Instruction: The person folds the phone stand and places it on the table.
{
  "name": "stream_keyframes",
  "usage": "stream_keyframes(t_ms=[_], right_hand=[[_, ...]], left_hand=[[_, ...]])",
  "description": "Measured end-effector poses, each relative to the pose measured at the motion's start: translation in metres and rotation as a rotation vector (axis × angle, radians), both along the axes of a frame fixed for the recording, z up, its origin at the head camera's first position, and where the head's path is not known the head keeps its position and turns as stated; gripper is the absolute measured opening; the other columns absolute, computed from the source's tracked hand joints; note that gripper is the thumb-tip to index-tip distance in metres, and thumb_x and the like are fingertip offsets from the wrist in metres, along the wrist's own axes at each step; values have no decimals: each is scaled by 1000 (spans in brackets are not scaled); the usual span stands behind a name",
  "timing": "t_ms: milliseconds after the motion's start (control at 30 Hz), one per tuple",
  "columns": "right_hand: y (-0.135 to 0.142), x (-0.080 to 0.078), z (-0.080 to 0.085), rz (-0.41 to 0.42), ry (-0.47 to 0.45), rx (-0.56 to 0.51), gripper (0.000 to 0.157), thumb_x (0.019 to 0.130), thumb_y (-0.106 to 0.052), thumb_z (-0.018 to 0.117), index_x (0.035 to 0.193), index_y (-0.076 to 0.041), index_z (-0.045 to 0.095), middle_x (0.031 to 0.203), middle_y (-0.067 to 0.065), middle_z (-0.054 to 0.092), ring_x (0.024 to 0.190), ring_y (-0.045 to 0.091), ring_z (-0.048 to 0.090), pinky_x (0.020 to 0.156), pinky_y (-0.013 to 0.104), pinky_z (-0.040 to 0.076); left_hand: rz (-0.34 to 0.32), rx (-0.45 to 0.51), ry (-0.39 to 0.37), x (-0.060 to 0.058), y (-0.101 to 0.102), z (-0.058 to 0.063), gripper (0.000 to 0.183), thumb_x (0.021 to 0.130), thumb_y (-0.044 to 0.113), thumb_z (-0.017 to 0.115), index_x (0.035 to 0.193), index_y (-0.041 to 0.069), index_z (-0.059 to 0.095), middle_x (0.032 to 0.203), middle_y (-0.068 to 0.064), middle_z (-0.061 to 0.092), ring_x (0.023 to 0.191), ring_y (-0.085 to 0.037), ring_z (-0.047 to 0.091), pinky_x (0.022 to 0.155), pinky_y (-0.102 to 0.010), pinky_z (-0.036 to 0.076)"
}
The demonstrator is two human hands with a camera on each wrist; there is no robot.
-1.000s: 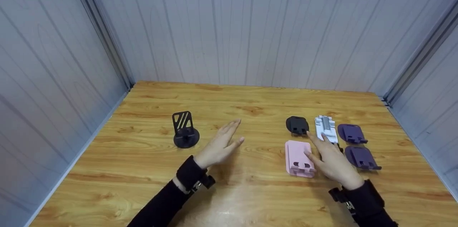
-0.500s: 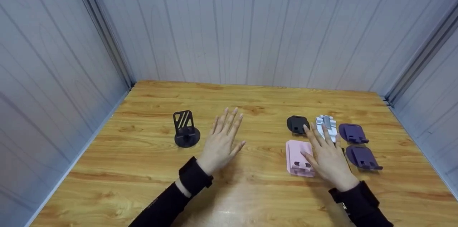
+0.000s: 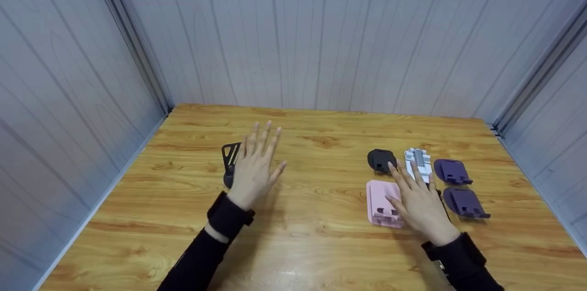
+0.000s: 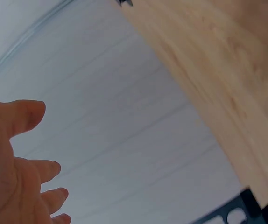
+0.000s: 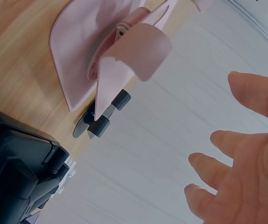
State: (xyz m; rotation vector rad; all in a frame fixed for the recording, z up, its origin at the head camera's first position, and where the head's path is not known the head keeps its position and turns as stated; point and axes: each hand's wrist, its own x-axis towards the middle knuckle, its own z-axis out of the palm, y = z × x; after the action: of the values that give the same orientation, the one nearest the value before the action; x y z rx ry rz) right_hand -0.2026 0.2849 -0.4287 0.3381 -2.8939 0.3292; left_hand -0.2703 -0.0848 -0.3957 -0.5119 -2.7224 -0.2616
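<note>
My left hand (image 3: 252,176) is held with fingers straight and spread over the left of the table, partly covering an upright black phone stand (image 3: 229,158). In the left wrist view that black phone stand (image 4: 250,205) shows at the lower right, apart from the fingers. My right hand (image 3: 422,208) hovers, fingers extended and holding nothing, among several folded phone stands. Around it lie a pink phone stand (image 3: 380,199), a round-based black one (image 3: 380,160) and a white one (image 3: 415,162). A larger black stand (image 5: 22,168) is mostly hidden beneath this hand in the head view.
Two purple phone stands, a rear one (image 3: 451,171) and a front one (image 3: 465,202), lie right of my right hand. Pale panel walls (image 3: 293,39) close off the back and both sides of the wooden table (image 3: 316,245).
Both hands have turned palm-down with fingers spreading. My left hand then moved left and slightly away, now in front of the upright black phone stand. The right hand has stayed nearly in place.
</note>
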Motion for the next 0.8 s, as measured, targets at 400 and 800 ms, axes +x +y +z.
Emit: stream_keyframes(t_ms=[400, 800], right_hand=[[1, 0, 0, 13, 29, -23, 72, 100, -29, 63, 159, -2, 32, 167, 23, 28, 155, 50, 20, 122, 77, 12], [0, 0, 0, 24, 8, -50, 73, 101, -29, 62, 161, -4, 28, 168, 22, 26, 156, 51, 16, 123, 76, 6]], left_hand=[[42, 147, -71, -10, -51, 18, 79, 103, 36, 58, 164, 6, 19, 173, -20, 10, 161, -44, 6, 131, -63, 7], [-11, 252, -201, -24, -101, 21, 72, 96, 27, 71, 156, 1, 40, 163, -29, 35, 151, -51, 30, 124, -67, 27]])
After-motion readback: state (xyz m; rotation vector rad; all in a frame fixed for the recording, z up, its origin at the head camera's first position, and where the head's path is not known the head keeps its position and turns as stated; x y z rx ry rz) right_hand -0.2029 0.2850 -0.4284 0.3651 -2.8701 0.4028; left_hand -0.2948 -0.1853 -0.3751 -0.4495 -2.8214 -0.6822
